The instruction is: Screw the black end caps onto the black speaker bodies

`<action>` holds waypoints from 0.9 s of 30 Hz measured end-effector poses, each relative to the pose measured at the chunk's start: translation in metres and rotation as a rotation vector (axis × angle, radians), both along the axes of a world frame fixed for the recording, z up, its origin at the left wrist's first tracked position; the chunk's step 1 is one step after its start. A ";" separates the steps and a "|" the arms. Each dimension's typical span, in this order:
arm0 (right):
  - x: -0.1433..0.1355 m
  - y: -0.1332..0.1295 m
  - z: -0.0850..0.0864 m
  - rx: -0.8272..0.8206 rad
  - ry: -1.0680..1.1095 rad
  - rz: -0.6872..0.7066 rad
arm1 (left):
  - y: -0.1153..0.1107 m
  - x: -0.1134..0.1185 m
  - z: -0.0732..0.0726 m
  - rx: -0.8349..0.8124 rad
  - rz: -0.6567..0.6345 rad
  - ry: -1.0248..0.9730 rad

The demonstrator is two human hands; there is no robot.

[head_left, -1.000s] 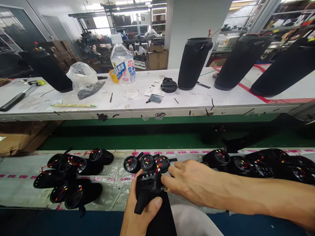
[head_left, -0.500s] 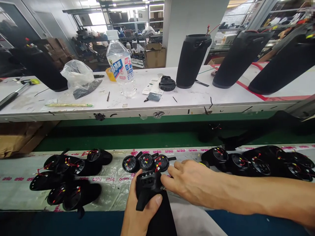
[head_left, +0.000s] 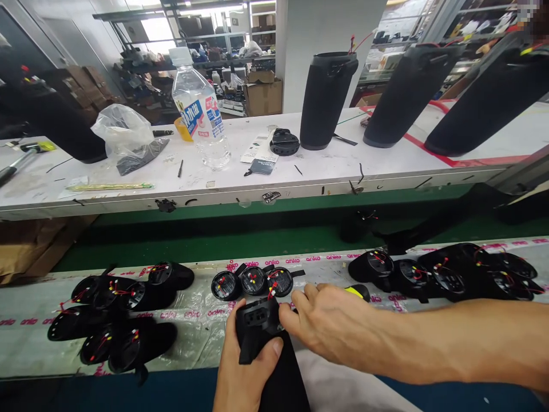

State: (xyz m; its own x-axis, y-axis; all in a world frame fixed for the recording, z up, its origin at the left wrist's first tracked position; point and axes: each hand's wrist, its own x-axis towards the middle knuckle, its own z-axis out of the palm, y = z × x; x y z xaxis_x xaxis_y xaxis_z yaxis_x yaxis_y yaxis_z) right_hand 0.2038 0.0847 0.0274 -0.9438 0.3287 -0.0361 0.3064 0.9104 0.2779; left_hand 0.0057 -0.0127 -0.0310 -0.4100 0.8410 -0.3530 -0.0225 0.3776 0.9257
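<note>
More of the yellow-and-black tool point(head_left: 358, 292) is showing now, the right hand point(head_left: 332, 320) clamping its fingers around it, the left hand point(head_left: 240, 372) clasping the black cylinder point(head_left: 258, 320)

Behind the front edge of the long white bench point(head_left: 235, 178) lie, from left to right, a crumpled clear plastic bag point(head_left: 123, 133), a clear plastic bottle point(head_left: 198, 114), a round black plastic part point(head_left: 284, 142) and, just beside it, a black fabric cylinder point(head_left: 326, 103).
</note>
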 end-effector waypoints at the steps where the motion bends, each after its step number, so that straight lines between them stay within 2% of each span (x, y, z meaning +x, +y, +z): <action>1: -0.001 -0.001 -0.002 -0.004 -0.003 -0.008 | 0.000 0.000 0.000 -0.008 0.008 0.012; 5: -0.004 0.009 0.000 -0.085 0.009 0.016 | 0.000 -0.001 -0.001 0.029 0.021 0.048; 8: -0.004 0.024 0.008 -0.315 0.065 0.045 | 0.002 -0.003 -0.003 0.058 -0.011 -0.052; 11: -0.002 0.036 0.015 -0.450 0.186 -0.041 | 0.003 -0.005 -0.004 0.026 -0.010 -0.136; 13: -0.001 0.038 0.015 -0.412 0.205 -0.080 | 0.002 -0.006 -0.004 0.017 -0.009 -0.139; 18: 0.002 0.029 0.012 -0.355 0.090 0.027 | 0.000 -0.006 -0.003 0.031 -0.011 -0.054; 27: -0.002 0.024 0.010 -0.295 -0.013 0.037 | 0.002 -0.005 -0.003 0.088 -0.039 -0.031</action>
